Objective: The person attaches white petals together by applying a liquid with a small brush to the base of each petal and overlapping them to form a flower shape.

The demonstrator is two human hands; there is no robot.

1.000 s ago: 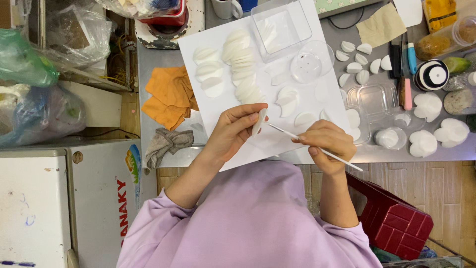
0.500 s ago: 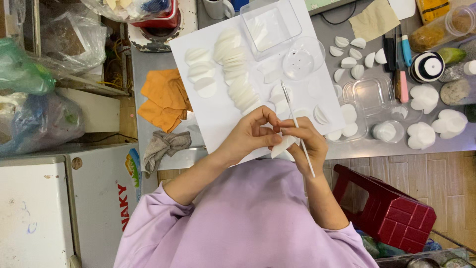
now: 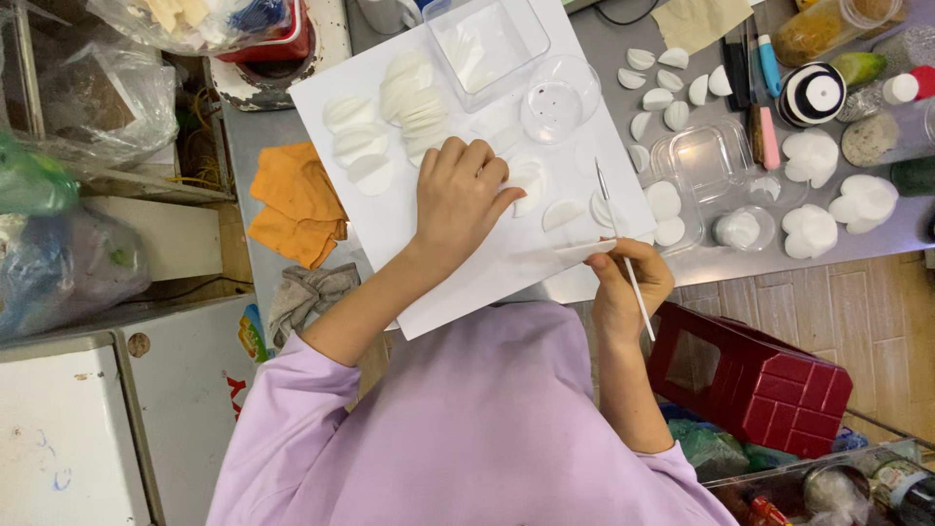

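Now the left hand (image 3: 458,195) has left the right hand (image 3: 623,282) and lies spread on the white sheet (image 3: 390,229); the right pinches a thin stick (image 3: 616,229) and white petal (image 3: 584,251). The clear square box (image 3: 487,44) holds white pieces.

Craft workshop: cluttered metal worktable (image 3: 623,58)

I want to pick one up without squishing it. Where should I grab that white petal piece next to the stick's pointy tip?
Probably by its straight edge. The half-round white petal piece lies flat and thin on the white sheet, so slide fingertips under from the near side. The left hand rests beside it; the right hand holds the thin stick.
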